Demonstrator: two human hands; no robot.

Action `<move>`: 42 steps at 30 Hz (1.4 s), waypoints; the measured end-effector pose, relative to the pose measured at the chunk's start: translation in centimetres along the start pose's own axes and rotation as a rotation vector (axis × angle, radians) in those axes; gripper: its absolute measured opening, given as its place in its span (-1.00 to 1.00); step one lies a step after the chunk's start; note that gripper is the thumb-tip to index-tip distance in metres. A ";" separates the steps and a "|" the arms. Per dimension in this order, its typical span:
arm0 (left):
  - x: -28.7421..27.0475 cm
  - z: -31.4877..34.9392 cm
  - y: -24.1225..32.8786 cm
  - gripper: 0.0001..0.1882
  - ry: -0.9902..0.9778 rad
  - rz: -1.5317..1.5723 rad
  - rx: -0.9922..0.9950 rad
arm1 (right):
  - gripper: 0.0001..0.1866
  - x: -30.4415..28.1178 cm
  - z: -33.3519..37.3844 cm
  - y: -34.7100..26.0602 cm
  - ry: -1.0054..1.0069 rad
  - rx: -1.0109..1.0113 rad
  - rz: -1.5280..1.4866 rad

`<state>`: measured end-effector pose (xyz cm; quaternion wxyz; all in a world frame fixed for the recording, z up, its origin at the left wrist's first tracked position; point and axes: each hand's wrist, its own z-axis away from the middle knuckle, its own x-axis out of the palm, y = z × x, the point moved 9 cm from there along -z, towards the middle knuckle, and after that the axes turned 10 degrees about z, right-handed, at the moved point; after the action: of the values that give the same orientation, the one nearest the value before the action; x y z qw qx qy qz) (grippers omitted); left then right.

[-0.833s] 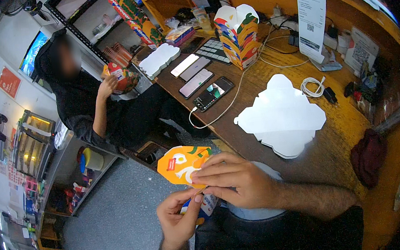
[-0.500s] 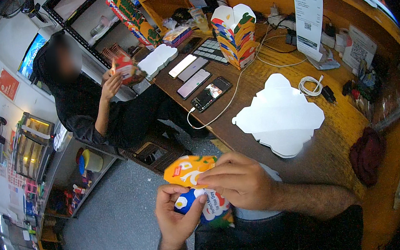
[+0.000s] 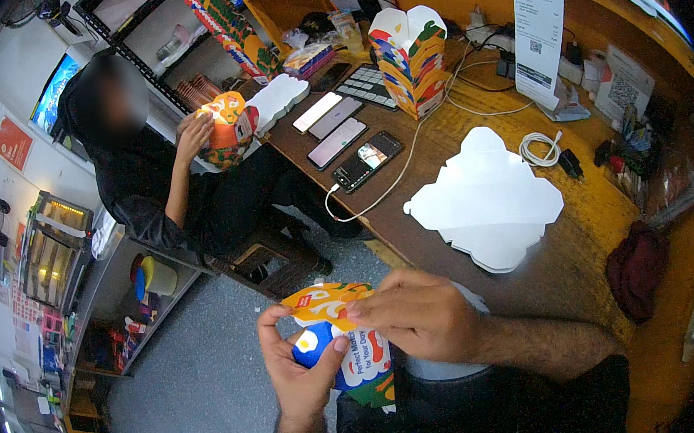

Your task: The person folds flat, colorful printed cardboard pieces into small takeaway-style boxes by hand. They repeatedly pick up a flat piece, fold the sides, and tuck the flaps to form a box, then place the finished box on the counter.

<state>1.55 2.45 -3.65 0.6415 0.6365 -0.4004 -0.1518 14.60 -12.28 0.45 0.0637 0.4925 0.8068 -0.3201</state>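
Between my hands is a printed paperboard food box (image 3: 363, 355), blue, orange and green, partly folded. My left hand (image 3: 301, 359) grips its left side, thumb on the blue panel and fingers behind. My right hand (image 3: 419, 314) pinches the orange flap at the top, which leans over the blue panel. The far side of the box is hidden. On the table beyond my right hand lies a stack of flat white box blanks (image 3: 487, 199), plain side up. Further back stands a tall stack of folded boxes (image 3: 409, 64), nested in one another.
A co-worker (image 3: 149, 160) sits at the far left, holding a similar box (image 3: 224, 132). Several phones (image 3: 367, 162) lie near the table's left edge, one on a white cable. A keyboard (image 3: 365, 88), a coiled cable (image 3: 539, 149), a hanging receipt (image 3: 538, 27) and a dark red cloth (image 3: 636, 270) are about.
The orange flap has tipped down toward the blue panel, and the box has turned slightly in my hands. The co-worker's box has turned and now shows its orange side.
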 end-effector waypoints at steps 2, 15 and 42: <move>0.0 0.6 0.0 -0.19 0.068 0.072 0.029 | -0.70 -0.2 -0.1 0.7 0.029 0.064 -0.005; 0.1 1.7 -3.7 -0.51 0.063 0.193 -0.346 | -0.77 0.2 -0.2 2.5 0.013 0.225 -0.105; -0.8 0.1 -1.7 -0.24 -0.046 0.243 -0.249 | -0.51 1.4 0.1 -3.0 -0.183 -0.308 0.275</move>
<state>1.49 2.67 -5.55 0.7196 0.4955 -0.4672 -0.1358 11.36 -12.25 1.20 0.2541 0.5512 0.7622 -0.2248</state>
